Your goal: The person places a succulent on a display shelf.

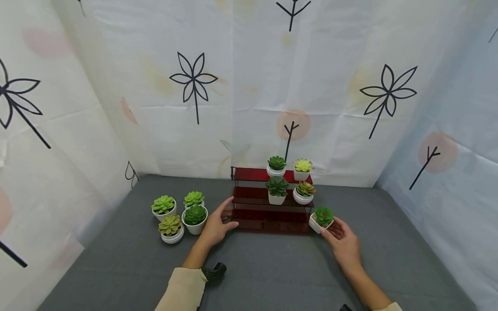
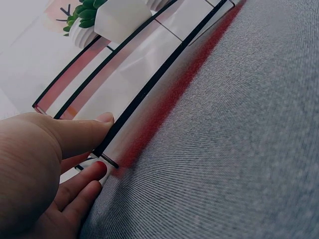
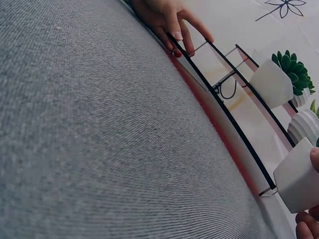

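Observation:
A three-tier dark red see-through display shelf point(image 1: 268, 221) stands on the grey cloth. My left hand point(image 1: 215, 224) holds its left end; in the left wrist view the thumb point(image 2: 89, 132) lies against the lowest tier's front edge, with fingers round the corner. My right hand point(image 1: 344, 246) pinches a potted succulent point(image 1: 322, 219) in a white angular pot beside the shelf's lower right end. In the right wrist view that pot point(image 3: 298, 177) is close to the lowest tier's corner. A dark green succulent point(image 1: 277, 190) and a reddish-green one point(image 1: 304, 192) sit on the middle tier.
On the top tier are a green succulent point(image 1: 276, 166) and a yellow-green one point(image 1: 302, 169). Several potted succulents, among them a round green one point(image 1: 195, 217), stand in a group left of the shelf. A patterned white cloth point(image 1: 256, 86) hangs behind.

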`<action>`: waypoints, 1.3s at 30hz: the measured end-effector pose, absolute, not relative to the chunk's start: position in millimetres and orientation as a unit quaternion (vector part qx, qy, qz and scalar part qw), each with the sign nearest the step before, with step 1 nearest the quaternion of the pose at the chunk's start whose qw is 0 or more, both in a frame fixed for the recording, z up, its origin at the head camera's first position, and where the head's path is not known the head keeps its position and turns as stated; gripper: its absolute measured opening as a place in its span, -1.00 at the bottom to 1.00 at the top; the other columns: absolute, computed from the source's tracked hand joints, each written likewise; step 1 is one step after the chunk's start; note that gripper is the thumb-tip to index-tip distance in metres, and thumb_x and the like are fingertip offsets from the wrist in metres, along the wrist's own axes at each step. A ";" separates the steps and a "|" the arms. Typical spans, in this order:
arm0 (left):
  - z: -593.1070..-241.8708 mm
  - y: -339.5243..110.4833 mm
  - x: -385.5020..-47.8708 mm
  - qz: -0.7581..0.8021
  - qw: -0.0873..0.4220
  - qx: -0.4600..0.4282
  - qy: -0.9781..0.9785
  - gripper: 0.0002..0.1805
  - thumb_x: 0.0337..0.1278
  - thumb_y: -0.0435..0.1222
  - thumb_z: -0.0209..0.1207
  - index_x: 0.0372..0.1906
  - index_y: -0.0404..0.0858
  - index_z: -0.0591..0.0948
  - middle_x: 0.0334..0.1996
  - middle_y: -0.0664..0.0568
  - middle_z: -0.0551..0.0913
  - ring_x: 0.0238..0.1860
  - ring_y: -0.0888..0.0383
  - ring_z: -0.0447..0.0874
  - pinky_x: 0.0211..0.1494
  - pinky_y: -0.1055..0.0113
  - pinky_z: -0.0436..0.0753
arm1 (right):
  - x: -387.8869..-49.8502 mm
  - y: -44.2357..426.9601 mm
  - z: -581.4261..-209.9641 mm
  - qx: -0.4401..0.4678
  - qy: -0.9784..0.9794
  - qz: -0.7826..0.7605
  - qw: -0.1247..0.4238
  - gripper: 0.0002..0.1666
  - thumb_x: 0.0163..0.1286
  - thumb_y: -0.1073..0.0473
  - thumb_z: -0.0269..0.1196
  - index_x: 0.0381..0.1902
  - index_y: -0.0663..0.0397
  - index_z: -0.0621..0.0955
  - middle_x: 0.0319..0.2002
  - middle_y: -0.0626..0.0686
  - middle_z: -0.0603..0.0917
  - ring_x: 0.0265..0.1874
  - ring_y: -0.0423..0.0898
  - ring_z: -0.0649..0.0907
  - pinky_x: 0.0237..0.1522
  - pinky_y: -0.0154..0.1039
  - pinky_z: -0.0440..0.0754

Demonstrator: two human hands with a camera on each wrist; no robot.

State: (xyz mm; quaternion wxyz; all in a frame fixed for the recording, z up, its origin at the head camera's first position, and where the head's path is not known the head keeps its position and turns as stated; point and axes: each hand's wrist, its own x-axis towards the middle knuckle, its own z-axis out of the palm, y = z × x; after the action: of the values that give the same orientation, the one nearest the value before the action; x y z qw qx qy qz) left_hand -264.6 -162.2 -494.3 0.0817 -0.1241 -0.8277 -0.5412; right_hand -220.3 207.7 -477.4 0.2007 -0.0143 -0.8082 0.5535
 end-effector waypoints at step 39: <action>-493.1 -162.4 -263.9 -0.540 0.078 -0.119 -0.830 -0.10 0.02 -0.45 0.39 0.48 -0.02 0.26 0.17 -0.16 0.54 0.12 -0.09 0.55 0.20 -0.04 0.48 | -235.6 194.5 -487.2 0.085 -0.806 0.565 0.153 -0.43 0.26 0.34 0.36 0.20 0.40 0.49 0.07 0.36 0.58 -0.14 -0.45 0.57 -0.14 -0.57 0.53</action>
State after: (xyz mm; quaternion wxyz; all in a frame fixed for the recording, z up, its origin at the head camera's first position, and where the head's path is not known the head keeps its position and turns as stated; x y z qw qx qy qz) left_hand -263.9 -162.4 -493.1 0.0779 -0.1193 -0.8296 -0.5399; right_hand -235.6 194.5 -487.2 0.1534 0.0845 -0.8062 0.5651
